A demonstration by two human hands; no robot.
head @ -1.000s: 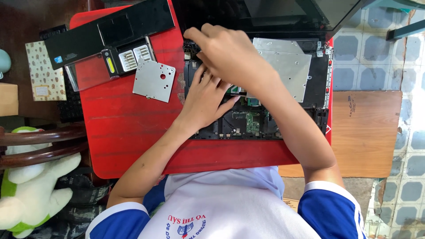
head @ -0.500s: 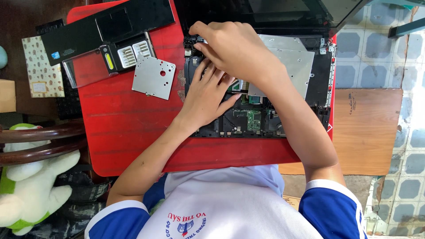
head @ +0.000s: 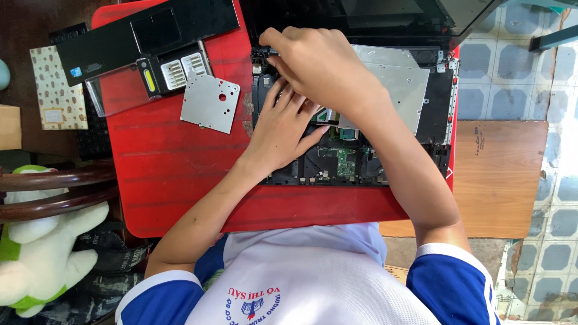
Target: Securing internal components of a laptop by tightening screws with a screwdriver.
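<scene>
An open laptop (head: 352, 129) lies at the middle of the red counter (head: 168, 174), with its cover off so the green boards and black parts inside show. It sits right in front of the person, so both hands can get at it.

The right hand (head: 322, 63) is over the laptop's upper left corner, at about 11 o'clock on it. Its grip is closed around a thin dark tool (head: 271, 53), most likely a small screwdriver, though only the tip shows. The tip points into the corner, where a small screw may sit.

The left hand (head: 283, 129) lies flat on the laptop just below the right hand, at 6 o'clock from it. Its fingers are spread and hold nothing. It seems to press down so the laptop stays put.

A silver plate (head: 397, 84) covers part of the laptop at 3 o'clock from the hands.

Off to 9 o'clock, a small grey plate (head: 209, 102) lies loose on the counter, out of the way. Just past it, at 10 o'clock, is a clear bit case (head: 150, 75), near enough to reach. A long black panel (head: 144, 33) lies above that.

Far off at 8 o'clock, beside the counter, is a green and white soft toy (head: 36, 253).
</scene>
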